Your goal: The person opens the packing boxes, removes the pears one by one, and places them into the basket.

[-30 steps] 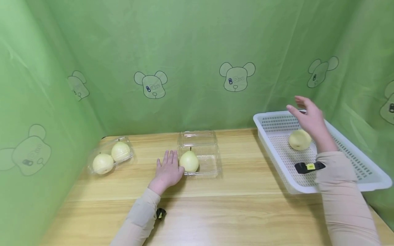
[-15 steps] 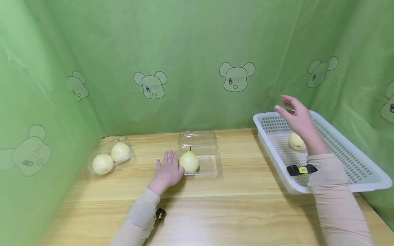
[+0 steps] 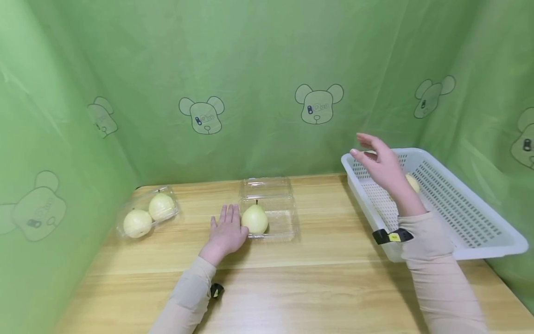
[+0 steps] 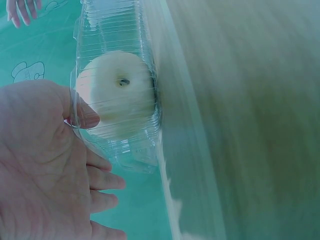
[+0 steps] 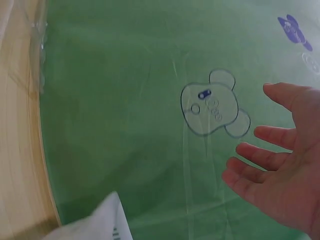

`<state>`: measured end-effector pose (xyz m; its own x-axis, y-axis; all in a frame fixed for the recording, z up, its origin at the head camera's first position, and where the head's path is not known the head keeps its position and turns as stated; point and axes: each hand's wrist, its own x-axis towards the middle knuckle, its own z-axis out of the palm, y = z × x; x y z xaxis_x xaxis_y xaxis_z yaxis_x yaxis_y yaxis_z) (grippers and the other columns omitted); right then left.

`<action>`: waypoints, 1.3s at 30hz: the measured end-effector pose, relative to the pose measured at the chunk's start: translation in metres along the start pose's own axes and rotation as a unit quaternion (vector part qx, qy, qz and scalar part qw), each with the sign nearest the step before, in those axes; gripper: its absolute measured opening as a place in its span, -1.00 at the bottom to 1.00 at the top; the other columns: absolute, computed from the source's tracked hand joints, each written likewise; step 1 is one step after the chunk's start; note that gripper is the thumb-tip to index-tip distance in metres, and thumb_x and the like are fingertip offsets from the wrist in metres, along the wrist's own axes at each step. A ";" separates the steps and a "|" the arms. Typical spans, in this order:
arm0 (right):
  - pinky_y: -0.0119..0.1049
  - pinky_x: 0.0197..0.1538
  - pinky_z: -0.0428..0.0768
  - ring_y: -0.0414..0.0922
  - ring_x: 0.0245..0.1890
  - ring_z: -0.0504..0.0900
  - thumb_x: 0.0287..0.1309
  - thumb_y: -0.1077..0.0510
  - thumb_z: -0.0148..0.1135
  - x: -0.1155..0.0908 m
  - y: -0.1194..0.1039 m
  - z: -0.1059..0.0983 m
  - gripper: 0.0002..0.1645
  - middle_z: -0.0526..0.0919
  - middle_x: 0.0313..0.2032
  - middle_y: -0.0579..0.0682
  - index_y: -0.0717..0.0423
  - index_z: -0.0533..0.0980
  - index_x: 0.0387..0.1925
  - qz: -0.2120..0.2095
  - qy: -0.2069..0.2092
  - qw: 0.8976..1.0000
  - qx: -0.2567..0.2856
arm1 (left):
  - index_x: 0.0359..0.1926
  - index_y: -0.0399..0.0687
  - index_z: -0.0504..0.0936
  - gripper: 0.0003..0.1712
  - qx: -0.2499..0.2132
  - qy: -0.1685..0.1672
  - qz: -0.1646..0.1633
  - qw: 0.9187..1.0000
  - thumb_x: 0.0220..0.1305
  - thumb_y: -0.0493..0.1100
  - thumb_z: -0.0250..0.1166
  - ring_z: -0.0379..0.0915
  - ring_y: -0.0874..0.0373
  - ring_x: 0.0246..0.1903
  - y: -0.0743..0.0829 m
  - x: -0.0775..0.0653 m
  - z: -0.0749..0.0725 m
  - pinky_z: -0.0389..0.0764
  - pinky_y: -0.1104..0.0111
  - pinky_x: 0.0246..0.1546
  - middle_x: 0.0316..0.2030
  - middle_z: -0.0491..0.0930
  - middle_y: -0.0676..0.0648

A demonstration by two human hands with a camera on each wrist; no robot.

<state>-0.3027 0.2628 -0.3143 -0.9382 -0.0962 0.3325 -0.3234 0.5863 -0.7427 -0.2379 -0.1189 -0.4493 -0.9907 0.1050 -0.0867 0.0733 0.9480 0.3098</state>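
Observation:
My left hand [image 3: 227, 233] lies with straight fingers at the left side of a clear plastic clamshell box [image 3: 281, 221], its lid standing up behind. Inside the box, on its left, sits a pale yellow pear [image 3: 255, 220], stem up. In the left wrist view my thumb [image 4: 85, 114] laps over the box wall beside the pear [image 4: 116, 85]. My right hand [image 3: 380, 164] is raised over the left rim of the white basket [image 3: 475, 227], thumb and fingers spread apart with nothing between them. A pear [image 3: 413, 183] in the basket is mostly hidden behind my right forearm.
At the left of the wooden table [image 3: 292, 292], another clear box [image 3: 173, 204] contains two pears [image 3: 162, 207]. A green cloth [image 3: 258, 139] with bear-head prints rises behind and at both sides.
My right hand has moved left, from above the basket's middle to its left rim, and its forearm now covers most of the basket's pear. My left hand stays at the box.

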 end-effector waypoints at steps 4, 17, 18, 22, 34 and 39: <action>0.15 0.37 0.35 0.25 0.32 0.36 0.34 -0.11 0.10 -0.004 -0.006 0.010 -0.23 0.28 0.41 0.23 0.11 0.17 0.45 -0.020 -0.004 1.000 0.005 | 0.52 -0.25 -0.11 -0.16 -0.003 0.001 0.000 1.000 0.39 0.09 -0.14 -0.31 -0.17 0.54 0.000 0.000 0.000 -0.21 -0.23 0.48 0.53 -0.11 -0.25; 0.17 0.38 0.33 0.23 0.36 0.31 0.32 0.01 0.16 -0.019 -0.026 0.047 -0.27 0.30 0.38 0.27 0.21 0.22 0.41 -0.068 -0.033 0.997 0.001 | 0.52 -0.26 -0.09 -0.17 -0.009 0.003 -0.001 1.000 0.38 0.07 -0.12 -0.31 -0.19 0.54 -0.001 -0.001 0.000 -0.21 -0.25 0.47 0.53 -0.10 -0.26; 0.17 0.38 0.34 0.23 0.36 0.32 0.31 0.02 0.17 -0.020 -0.027 0.050 -0.27 0.31 0.38 0.27 0.22 0.23 0.40 -0.074 -0.032 0.997 -0.001 | 0.52 -0.27 -0.09 -0.17 -0.009 0.003 0.000 1.000 0.38 0.06 -0.12 -0.30 -0.19 0.54 -0.001 -0.001 0.000 -0.21 -0.26 0.47 0.53 -0.10 -0.26; 0.15 0.36 0.37 0.22 0.34 0.34 0.31 0.05 0.18 -0.023 -0.030 0.061 -0.30 0.33 0.36 0.27 0.21 0.25 0.39 -0.099 -0.034 0.994 -0.008 | 0.52 -0.26 -0.09 -0.16 -0.007 0.003 0.001 1.000 0.38 0.08 -0.13 -0.30 -0.18 0.54 0.000 -0.001 -0.001 -0.20 -0.24 0.47 0.53 -0.10 -0.26; 0.11 0.34 0.41 0.20 0.28 0.42 0.29 -0.01 0.19 -0.027 -0.028 0.101 -0.29 0.35 0.36 0.22 0.12 0.27 0.39 -0.103 -0.084 0.991 -0.020 | 0.52 -0.24 -0.09 -0.16 -0.004 0.003 0.000 1.000 0.37 0.09 -0.14 -0.30 -0.17 0.54 0.002 -0.002 -0.001 -0.19 -0.23 0.48 0.53 -0.10 -0.24; 0.11 0.33 0.43 0.18 0.28 0.43 0.28 -0.02 0.20 -0.028 -0.029 0.121 -0.28 0.37 0.35 0.21 0.11 0.28 0.39 -0.111 -0.113 0.987 -0.014 | 0.52 -0.24 -0.09 -0.17 -0.007 0.003 0.001 1.000 0.38 0.09 -0.14 -0.31 -0.17 0.54 0.002 -0.002 -0.001 -0.20 -0.23 0.48 0.53 -0.10 -0.25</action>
<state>-0.2825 0.1513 -0.3725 -0.8487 -0.4008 0.3451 -0.5244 0.5520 -0.6484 -0.2359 -0.1180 -0.4473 -0.9914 0.1040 -0.0798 0.0730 0.9437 0.3225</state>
